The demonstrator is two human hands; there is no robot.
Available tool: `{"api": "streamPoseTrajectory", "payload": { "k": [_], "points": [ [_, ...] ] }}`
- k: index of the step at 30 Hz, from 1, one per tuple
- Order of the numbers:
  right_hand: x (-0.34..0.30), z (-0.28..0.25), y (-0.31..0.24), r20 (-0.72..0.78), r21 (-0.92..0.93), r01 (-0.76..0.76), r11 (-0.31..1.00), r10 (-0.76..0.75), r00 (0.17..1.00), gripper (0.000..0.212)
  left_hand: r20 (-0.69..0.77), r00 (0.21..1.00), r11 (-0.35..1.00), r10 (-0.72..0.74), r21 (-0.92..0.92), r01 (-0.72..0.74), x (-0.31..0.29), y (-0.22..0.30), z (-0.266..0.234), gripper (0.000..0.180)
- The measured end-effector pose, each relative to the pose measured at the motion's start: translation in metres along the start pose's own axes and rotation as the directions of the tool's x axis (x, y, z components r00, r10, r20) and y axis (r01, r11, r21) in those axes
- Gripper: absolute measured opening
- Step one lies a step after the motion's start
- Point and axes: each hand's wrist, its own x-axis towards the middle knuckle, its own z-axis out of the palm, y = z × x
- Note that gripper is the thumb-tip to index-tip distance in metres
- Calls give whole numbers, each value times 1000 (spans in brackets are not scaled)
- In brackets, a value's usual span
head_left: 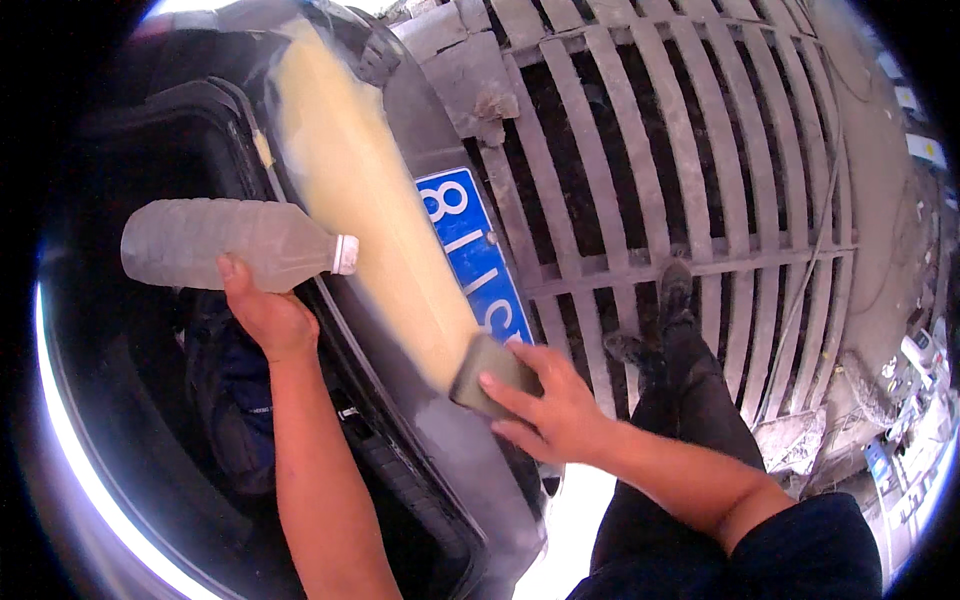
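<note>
My left hand [275,315] is closed round a translucent, ribbed plastic bottle [200,240], which lies sideways in the air over the car's open trunk. Its white cap [345,255] points right, toward the bumper; cloudy liquid seems to be inside. My right hand [550,400] grips a grey-green sanding block [487,375], fingers on its top and right side. The block rests against the lower end of a long pale-yellow patch of filler [365,200] on the dark grey bumper [455,435]. Whatever lies under the block is hidden.
A blue licence plate [490,270] sits along the bumper's right side, by the block. Inside the trunk is a dark bag [230,390]. Slatted grating [700,180] covers the floor, where my shoes [677,290] stand. Clutter lines the far right.
</note>
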Motion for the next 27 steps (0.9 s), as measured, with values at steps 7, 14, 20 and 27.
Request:
{"api": "streamPoseTrajectory", "payload": {
  "k": [7, 14, 20, 27],
  "points": [
    [207, -24, 40, -179, -68, -151, 986, 136, 974, 50, 17, 1000, 1000, 24, 12, -24, -2, -1, 0, 60],
    [192, -71, 69, -160, 441, -223, 869, 321, 933, 74, 15, 1000, 999, 5, -53, -4, -1, -6, 5, 59],
    [35, -58, 46, 299, 807, -537, 245, 614, 731, 110, -2, 998, 998, 56, 5, -56, 1, -11, -21, 49],
    [-9, -86, -15, 667, 741, -602, -296, 221, 712, 109, 532, 838, 653, 124, 592, -472, -109, 45, -27, 42]
  ]
}}
